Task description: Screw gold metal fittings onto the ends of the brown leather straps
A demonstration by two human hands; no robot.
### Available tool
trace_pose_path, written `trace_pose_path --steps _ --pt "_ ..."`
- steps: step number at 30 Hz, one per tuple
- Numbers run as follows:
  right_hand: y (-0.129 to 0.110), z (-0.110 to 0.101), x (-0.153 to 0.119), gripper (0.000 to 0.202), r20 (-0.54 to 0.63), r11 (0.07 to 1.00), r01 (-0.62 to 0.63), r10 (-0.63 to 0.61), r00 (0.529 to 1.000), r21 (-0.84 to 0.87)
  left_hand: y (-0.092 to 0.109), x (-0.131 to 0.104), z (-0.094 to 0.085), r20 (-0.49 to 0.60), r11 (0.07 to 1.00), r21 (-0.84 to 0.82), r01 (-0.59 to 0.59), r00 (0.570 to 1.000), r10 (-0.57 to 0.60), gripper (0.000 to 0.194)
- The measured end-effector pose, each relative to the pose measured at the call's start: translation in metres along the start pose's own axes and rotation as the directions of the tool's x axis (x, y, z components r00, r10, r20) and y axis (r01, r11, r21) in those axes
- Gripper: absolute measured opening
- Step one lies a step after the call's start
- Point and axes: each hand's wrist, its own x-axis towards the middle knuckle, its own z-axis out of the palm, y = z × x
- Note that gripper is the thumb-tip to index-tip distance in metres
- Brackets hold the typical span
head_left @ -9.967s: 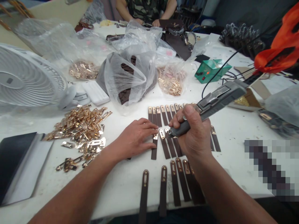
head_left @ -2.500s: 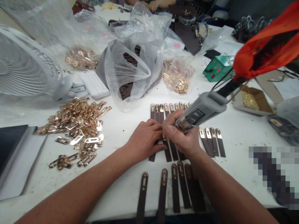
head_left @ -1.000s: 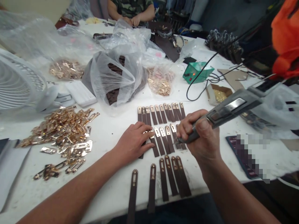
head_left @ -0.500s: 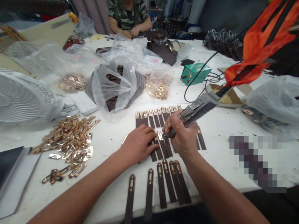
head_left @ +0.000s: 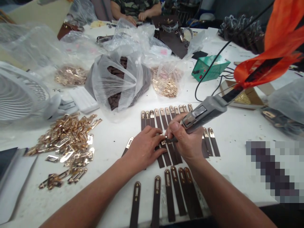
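Dark straps (head_left: pixel 135 205) line the tabletop's (head_left: pixel 116 129) near edge. Beyond them, our left hand (head_left: pixel 143 145) rests, thumb and fingers parted, on a gold-ended strap (head_left: pixel 167 161) in the middle row, while our right hand (head_left: pixel 186 141) grips a grey power tool (head_left: pixel 206 113). Its tip, held apart to the right a second ago, now sits beside our left fingers; we judge work has shifted to that strap. A co-worker's arm (head_left: pixel 155 11) shows by the far edge.
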Motion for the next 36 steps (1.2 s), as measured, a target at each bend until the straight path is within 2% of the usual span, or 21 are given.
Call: trace_pose_path --steps 12,15,20,23,31,36 --pt "0.002 -0.002 -0.004 0.032 0.012 1.0 0.027 -0.027 1.0 -0.003 -0.002 0.0 0.002 -0.009 0.999 -0.034 -0.01 1.0 0.01 0.031" --pt "-0.006 -0.006 -0.005 0.035 -0.007 0.999 0.012 -0.012 1.0 0.033 -0.003 -0.001 0.004 -0.028 0.999 -0.043 -0.025 0.999 0.024 0.027" --pt "-0.027 -0.019 -0.021 0.026 0.074 0.988 -0.078 0.069 0.995 0.134 -0.004 0.0 0.005 -0.019 0.999 -0.008 -0.034 0.999 0.034 0.026" --pt "-0.034 -0.024 -0.034 0.024 0.081 0.984 -0.108 0.097 0.992 0.143 -0.004 -0.001 0.006 -0.024 1.0 -0.002 -0.031 0.999 0.031 0.026" --pt "-0.02 -0.022 -0.048 0.027 0.003 0.994 -0.076 0.076 0.997 0.078 -0.005 -0.002 0.007 -0.039 0.999 0.005 -0.053 0.998 0.053 0.027" --pt "-0.017 -0.019 -0.048 0.025 0.012 0.993 -0.079 0.078 0.997 0.084 -0.005 -0.002 0.007 -0.034 0.999 0.006 -0.046 0.998 0.047 0.026"
